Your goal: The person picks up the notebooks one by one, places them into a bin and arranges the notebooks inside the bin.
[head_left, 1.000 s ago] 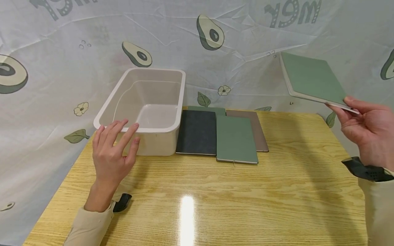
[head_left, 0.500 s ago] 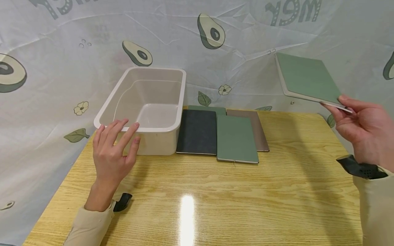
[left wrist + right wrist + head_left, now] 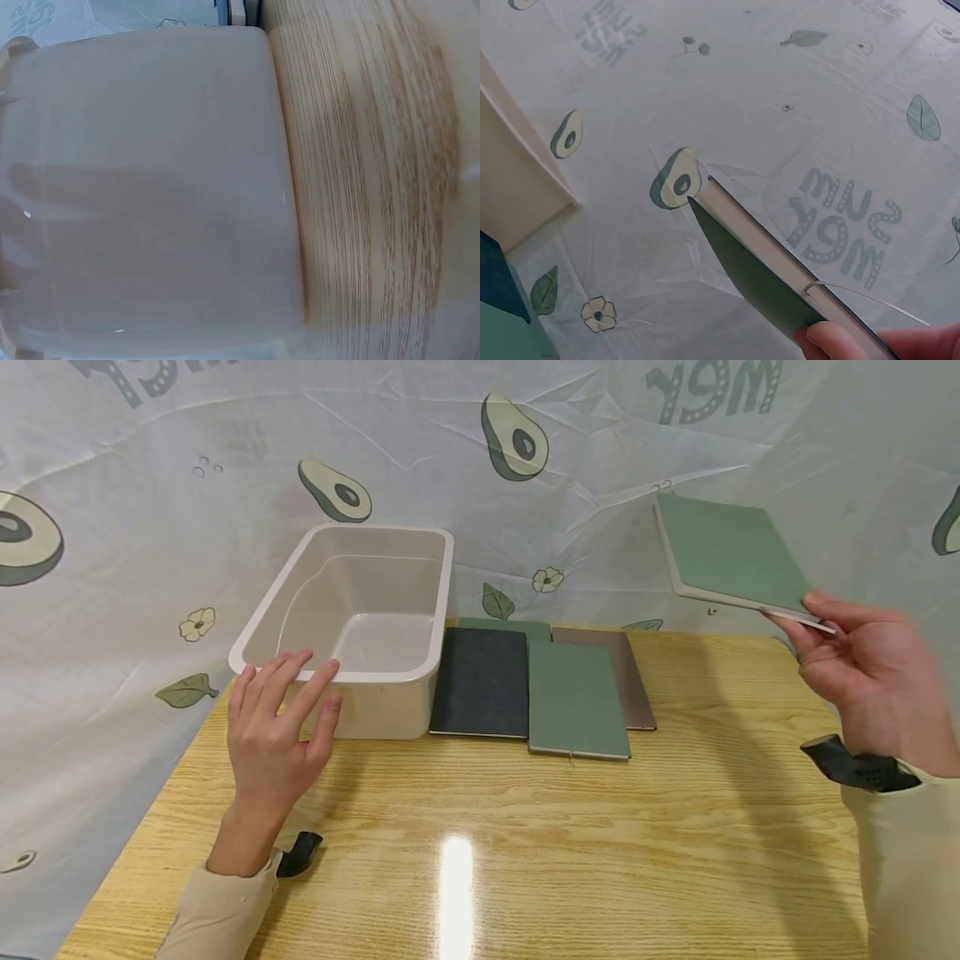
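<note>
A green notebook [image 3: 731, 552] is pinched at its near right corner by my right hand [image 3: 870, 660], thumb on top and fingers beneath. It hangs in the air above the table's right side. In the right wrist view a thin ribbon trails from the page block of the notebook [image 3: 765, 262]. My left hand [image 3: 277, 731] rests at the near rim of a beige plastic bin [image 3: 382, 710], fingers spread over the edge. No item shows inside the bin. Only its outer wall [image 3: 150, 180] and the tabletop fill the left wrist view.
Right of the bin lie a dark navy notebook [image 3: 480, 682], another green notebook [image 3: 577, 700], a brown notebook [image 3: 636, 681] partly under it, and a green one [image 3: 502, 626] mostly covered behind. A printed avocado sheet [image 3: 600, 510] hangs behind the wooden table [image 3: 585, 852].
My right hand has moved left with the green notebook, which stays raised and sinks only slightly. The left hand, the bin and the notebooks on the table keep their places.
</note>
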### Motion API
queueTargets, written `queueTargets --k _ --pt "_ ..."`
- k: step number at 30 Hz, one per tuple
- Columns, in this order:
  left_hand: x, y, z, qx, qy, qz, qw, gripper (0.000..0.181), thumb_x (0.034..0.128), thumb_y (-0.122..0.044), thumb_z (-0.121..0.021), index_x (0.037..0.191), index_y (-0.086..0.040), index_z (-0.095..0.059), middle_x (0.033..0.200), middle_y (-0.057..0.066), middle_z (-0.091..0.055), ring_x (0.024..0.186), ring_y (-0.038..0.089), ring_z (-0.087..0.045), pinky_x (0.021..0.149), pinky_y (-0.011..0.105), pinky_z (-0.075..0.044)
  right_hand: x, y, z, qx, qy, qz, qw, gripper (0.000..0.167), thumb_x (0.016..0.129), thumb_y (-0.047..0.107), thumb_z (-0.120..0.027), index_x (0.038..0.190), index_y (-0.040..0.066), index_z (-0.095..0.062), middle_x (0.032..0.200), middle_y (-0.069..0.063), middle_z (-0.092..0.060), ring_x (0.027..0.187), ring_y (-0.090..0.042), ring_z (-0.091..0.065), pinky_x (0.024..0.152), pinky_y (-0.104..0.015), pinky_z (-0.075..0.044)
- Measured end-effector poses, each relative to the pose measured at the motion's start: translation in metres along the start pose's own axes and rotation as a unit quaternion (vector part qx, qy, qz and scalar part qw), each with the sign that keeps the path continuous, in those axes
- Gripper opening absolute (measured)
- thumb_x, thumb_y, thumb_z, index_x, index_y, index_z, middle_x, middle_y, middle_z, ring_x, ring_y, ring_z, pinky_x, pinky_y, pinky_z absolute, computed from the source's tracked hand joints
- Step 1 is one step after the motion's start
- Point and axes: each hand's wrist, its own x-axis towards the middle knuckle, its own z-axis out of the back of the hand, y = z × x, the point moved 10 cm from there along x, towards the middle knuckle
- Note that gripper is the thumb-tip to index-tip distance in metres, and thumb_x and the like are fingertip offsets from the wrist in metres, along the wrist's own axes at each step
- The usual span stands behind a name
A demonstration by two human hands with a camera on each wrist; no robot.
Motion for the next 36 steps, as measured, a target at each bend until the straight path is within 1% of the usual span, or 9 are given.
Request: queueTargets --k 5,7,12,17,20,24,26,30,36 --pt "0.001 -0.001 0.000 0.001 0.001 0.002 1.0000 0.034 0.0948 -0.023 -0.068 0.126 -0.015 -0.079 0.130 0.020 -0.075 0.125 0.045 -0.065 0.119 0.063 -0.038 0.002 -0.005 -0.005 -0.008 -0.009 -0.004 0.9999 0.073 0.103 -0.014 -0.050 0.152 0.041 -0.046 0.160 0.030 -0.030 0.161 0.000 -0.020 0.121 -0.041 -0.044" --pt "0.001 -0.001 0.000 0.002 0.002 0.003 1.0000 0.034 0.0948 -0.023 -0.068 0.126 -0.015 -0.079 0.130 0.020 -0.075 0.125 0.045 -0.065 0.119 0.063 -0.038 0.004 -0.009 -0.007 -0.008 -0.008 -0.013 0.9998 0.071 0.104 -0.013 -0.050 0.152 0.039 -0.047 0.160 0.028 -0.031 0.161 0.000 -0.021 0.122 -0.040 -0.042" --pt "0.002 -0.002 0.000 0.003 0.003 0.005 1.0000 0.034 0.0949 -0.023 -0.068 0.126 -0.015 -0.079 0.130 0.020 -0.075 0.126 0.044 -0.065 0.119 0.063 -0.038 0.008 -0.016 -0.010 -0.027 -0.009 -0.015 0.9995 0.074 0.103 -0.014 -0.051 0.154 0.039 -0.045 0.161 0.035 -0.019 0.162 0.001 -0.015 0.122 -0.040 -0.043" --pt "0.003 -0.003 0.000 0.004 0.004 0.005 1.0000 0.034 0.0949 -0.023 -0.068 0.126 -0.014 -0.079 0.130 0.020 -0.074 0.126 0.044 -0.065 0.119 0.063 -0.038 0.013 -0.021 -0.012 -0.047 -0.018 -0.016 0.9986 0.070 0.101 -0.016 -0.053 0.151 0.033 -0.052 0.160 0.031 -0.025 0.162 -0.003 -0.019 0.120 -0.042 -0.045" --pt "0.003 -0.004 0.000 0.005 0.004 0.005 1.0000 0.034 0.0948 -0.023 -0.068 0.126 -0.014 -0.079 0.130 0.020 -0.074 0.126 0.044 -0.065 0.119 0.063 -0.038 0.015 -0.027 -0.015 -0.046 -0.015 -0.024 0.9985 0.066 0.101 -0.017 -0.052 0.149 0.029 -0.054 0.158 0.027 -0.033 0.161 -0.005 -0.025 0.120 -0.043 -0.045" --pt "0.003 -0.004 0.000 0.005 0.004 0.005 1.0000 0.034 0.0946 -0.023 -0.069 0.125 -0.014 -0.079 0.130 0.020 -0.075 0.125 0.044 -0.065 0.119 0.063 -0.038 0.015 -0.035 -0.019 -0.055 -0.007 -0.035 0.9978 0.060 0.102 -0.016 -0.052 0.147 0.024 -0.056 0.151 0.017 -0.048 0.153 -0.014 -0.045 0.117 -0.045 -0.048" --pt "0.004 -0.004 0.000 0.005 0.005 0.006 1.0000 0.034 0.0943 -0.023 -0.069 0.125 -0.014 -0.079 0.130 0.020 -0.075 0.125 0.045 -0.065 0.119 0.063 -0.038 0.016 -0.038 -0.019 -0.057 -0.007 -0.038 0.9977 0.058 0.101 -0.016 -0.053 0.146 0.022 -0.057 0.146 0.011 -0.053 0.150 -0.016 -0.051 0.116 -0.046 -0.048" --pt "0.004 -0.004 0.000 0.004 0.005 0.007 1.0000 0.034 0.0940 -0.022 -0.069 0.125 -0.014 -0.079 0.130 0.020 -0.075 0.125 0.045 -0.065 0.119 0.063 -0.038 0.016 -0.043 -0.020 -0.063 -0.013 -0.037 0.9973 0.061 0.100 -0.016 -0.055 0.147 0.023 -0.057 0.147 0.016 -0.050 0.153 -0.013 -0.046 0.115 -0.046 -0.049" --pt "0.004 -0.004 0.000 0.003 0.004 0.008 1.0000 0.034 0.0937 -0.022 -0.069 0.125 -0.014 -0.079 0.130 0.020 -0.075 0.126 0.044 -0.065 0.119 0.063 -0.038 0.018 -0.054 -0.023 -0.061 -0.006 -0.037 0.9974 0.065 0.099 -0.017 -0.056 0.150 0.022 -0.056 0.154 0.015 -0.048 0.157 -0.013 -0.041 0.117 -0.046 -0.047"
